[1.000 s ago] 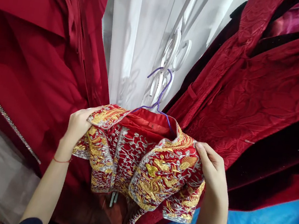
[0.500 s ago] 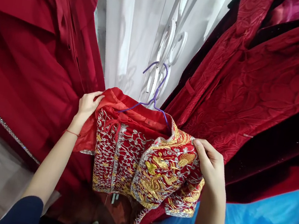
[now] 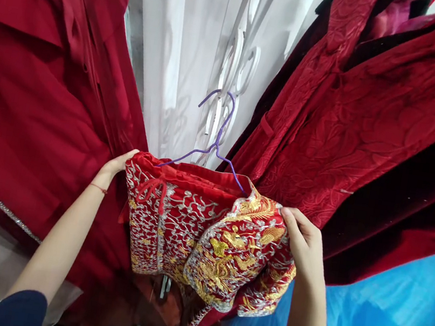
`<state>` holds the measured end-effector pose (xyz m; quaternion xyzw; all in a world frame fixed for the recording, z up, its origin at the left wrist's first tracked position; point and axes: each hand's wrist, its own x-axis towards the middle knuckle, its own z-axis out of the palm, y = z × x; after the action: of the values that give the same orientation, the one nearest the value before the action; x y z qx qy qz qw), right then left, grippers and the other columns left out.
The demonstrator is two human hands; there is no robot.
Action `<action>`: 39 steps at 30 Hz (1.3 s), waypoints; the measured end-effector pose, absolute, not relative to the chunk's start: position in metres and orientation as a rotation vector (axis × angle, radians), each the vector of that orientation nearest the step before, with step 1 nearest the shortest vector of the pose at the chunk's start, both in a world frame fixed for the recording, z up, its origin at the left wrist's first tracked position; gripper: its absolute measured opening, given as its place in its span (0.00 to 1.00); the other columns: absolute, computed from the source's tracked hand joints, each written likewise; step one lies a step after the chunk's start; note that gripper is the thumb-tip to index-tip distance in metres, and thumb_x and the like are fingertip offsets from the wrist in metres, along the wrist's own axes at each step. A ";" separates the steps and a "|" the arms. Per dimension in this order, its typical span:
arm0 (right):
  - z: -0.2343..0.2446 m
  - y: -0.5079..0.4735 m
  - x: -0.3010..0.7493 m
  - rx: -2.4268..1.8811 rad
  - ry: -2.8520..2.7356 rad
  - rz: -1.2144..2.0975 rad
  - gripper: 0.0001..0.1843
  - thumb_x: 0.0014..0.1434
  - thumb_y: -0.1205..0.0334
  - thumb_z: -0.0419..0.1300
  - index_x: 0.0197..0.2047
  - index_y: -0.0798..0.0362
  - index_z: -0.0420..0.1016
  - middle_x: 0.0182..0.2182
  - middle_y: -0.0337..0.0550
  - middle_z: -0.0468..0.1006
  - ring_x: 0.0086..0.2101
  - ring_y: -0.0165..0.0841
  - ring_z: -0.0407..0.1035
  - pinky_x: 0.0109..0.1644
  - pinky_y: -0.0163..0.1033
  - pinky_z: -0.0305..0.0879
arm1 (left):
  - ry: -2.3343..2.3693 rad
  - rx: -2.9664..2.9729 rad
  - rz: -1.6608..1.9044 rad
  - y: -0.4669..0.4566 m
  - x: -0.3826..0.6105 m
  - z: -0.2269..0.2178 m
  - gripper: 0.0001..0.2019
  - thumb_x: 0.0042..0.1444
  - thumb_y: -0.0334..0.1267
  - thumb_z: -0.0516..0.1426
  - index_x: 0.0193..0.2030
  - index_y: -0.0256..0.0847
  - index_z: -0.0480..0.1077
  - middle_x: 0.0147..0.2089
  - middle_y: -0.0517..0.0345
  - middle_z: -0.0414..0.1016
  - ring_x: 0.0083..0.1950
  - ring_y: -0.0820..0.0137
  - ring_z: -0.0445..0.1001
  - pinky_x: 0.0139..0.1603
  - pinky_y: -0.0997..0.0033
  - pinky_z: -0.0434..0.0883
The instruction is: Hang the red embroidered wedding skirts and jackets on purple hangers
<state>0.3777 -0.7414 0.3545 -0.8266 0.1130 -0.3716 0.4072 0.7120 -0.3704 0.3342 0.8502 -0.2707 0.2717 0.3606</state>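
Observation:
Before me hangs a red embroidered jacket (image 3: 228, 252) with gold and silver thread, on a thin purple hanger (image 3: 217, 144). Beneath its open front shows a silver-embroidered red garment (image 3: 179, 223) with a small red tie at its top edge. My left hand (image 3: 119, 162) is closed at the upper left corner of the red clothing; most of its fingers are hidden behind the cloth. On the other side, my right hand (image 3: 304, 236) pinches the jacket's shoulder between thumb and fingers. A red cord bracelet (image 3: 100, 188) circles my left wrist.
A plain dark red gown (image 3: 44, 115) hangs at the left. To the right hang a patterned red dress (image 3: 370, 126) and dark velvet. White oval hooks or rings (image 3: 232, 62) line the pale background. Blue fabric (image 3: 391, 314) lies at lower right.
My left hand has moved slightly down and left, its fingers passing behind the cloth. The jacket's red lining at the left, spread out before, is now mostly out of sight. My right hand keeps its hold.

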 end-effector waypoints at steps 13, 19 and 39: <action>0.300 -0.729 0.326 -2.113 0.853 -1.495 0.22 0.63 0.42 0.59 0.40 0.54 0.83 0.29 0.43 0.80 0.24 0.32 0.67 0.31 0.37 0.62 | -0.893 2.021 0.053 -0.358 0.641 0.382 0.23 0.43 0.59 0.68 0.34 0.40 0.79 0.34 0.55 0.80 0.35 0.64 0.77 0.36 0.72 0.73; 0.229 -0.718 0.258 -2.212 1.161 -1.401 0.26 0.63 0.36 0.55 0.36 0.51 0.80 0.25 0.44 0.78 0.21 0.36 0.69 0.24 0.38 0.60 | -0.792 2.040 0.247 -0.349 0.623 0.368 0.19 0.47 0.56 0.67 0.30 0.41 0.76 0.28 0.61 0.76 0.29 0.70 0.72 0.31 0.75 0.67; 0.221 -0.574 0.264 -1.895 0.631 -0.571 0.23 0.60 0.42 0.60 0.26 0.51 0.61 0.22 0.33 0.58 0.25 0.27 0.52 0.27 0.32 0.53 | -0.678 1.893 1.217 -0.348 0.525 0.336 0.27 0.55 0.42 0.66 0.61 0.40 0.68 0.62 0.41 0.72 0.66 0.54 0.68 0.68 0.52 0.63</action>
<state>0.2638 -0.5737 0.2214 -0.7860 0.2619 -0.2368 0.5074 0.5249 -0.3477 0.3358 0.7432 -0.2660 0.4779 0.3853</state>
